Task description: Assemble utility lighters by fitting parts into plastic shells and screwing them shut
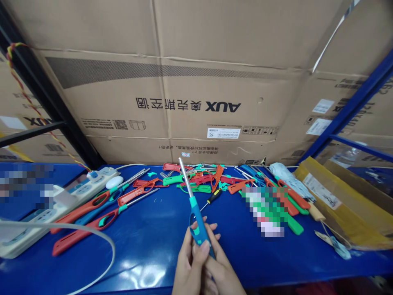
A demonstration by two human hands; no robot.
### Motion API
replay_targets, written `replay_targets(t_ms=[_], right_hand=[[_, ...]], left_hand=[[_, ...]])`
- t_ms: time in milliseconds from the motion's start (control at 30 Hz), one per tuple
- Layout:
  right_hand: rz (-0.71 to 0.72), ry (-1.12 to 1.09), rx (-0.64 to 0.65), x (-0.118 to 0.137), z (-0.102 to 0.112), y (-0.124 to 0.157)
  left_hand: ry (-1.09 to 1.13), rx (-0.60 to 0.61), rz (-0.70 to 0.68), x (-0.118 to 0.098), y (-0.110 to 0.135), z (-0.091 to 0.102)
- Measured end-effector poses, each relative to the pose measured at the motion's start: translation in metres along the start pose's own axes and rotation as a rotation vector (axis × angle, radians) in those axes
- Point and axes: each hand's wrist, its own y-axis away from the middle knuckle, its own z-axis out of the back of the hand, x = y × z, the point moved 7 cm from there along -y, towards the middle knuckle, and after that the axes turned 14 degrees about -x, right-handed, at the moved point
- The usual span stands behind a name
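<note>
At the near side of the table [147, 250], the left hand [186, 260] and the right hand [225, 272] are both curled around one blue lighter [199, 223]. Their fingers are bent in close on its handle, with a thumb across the front. I can't tell how hard each hand squeezes. The lighter is up in front of the person, with its metal tube leaning away and a bit left. Holding it low likely keeps the tube out of the way and the handle easy to see.

The front edge of the table is near the wrists. Blue table top shows on both sides, so the elbows seem to have room. On the left, a white cable [114, 248] loops over the table and could catch a sleeve.

Past that, three long lighters [86, 234] lie side by side next to a power strip [82, 189], maybe to keep them together. A screwdriver [214, 195] lies just beyond the hands, perhaps so it is easy to grab. More lighters [294, 225] lie on the right, near a yellow box [362, 223].

Farther back, a messy pile of colored parts [201, 179] sits near a big cardboard wall [184, 82], which stops things going farther.
</note>
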Motion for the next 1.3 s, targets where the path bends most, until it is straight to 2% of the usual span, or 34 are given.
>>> replay_targets(t_ms=[67,133,200,267,367,433,600,733,933,1300], right_hand=[[-0.059,0.051,0.087,-0.005,-0.002,-0.003],[-0.133,0.063,0.192,-0.011,-0.007,-0.005],[-0.177,0.070,0.244,-0.015,-0.010,-0.008],[-0.101,0.099,0.190,-0.011,-0.007,-0.013],[0.148,0.193,-0.009,0.008,0.004,-0.016],[0.263,0.264,-0.118,0.020,0.010,-0.012],[0.443,0.274,-0.215,0.041,0.008,0.001],[0.471,0.268,-0.210,0.044,0.004,0.004],[0.514,0.290,-0.208,0.041,0.005,0.004],[0.510,0.288,-0.224,0.033,0.012,-0.004]], left_hand=[[0.009,0.022,0.039,0.002,-0.008,0.005],[-0.007,0.009,0.015,0.000,-0.015,0.011],[-0.050,-0.015,-0.028,-0.003,-0.019,0.015],[-0.099,-0.029,-0.059,-0.007,-0.020,0.015],[-0.146,-0.019,-0.106,-0.013,-0.013,0.011],[-0.205,0.026,-0.160,-0.018,-0.006,0.006],[-0.401,0.147,-0.327,-0.033,0.005,-0.002],[-0.452,0.175,-0.446,-0.048,0.006,-0.003],[-0.524,0.186,-0.535,-0.061,0.008,-0.005],[-0.533,0.166,-0.476,-0.064,0.007,-0.009]])
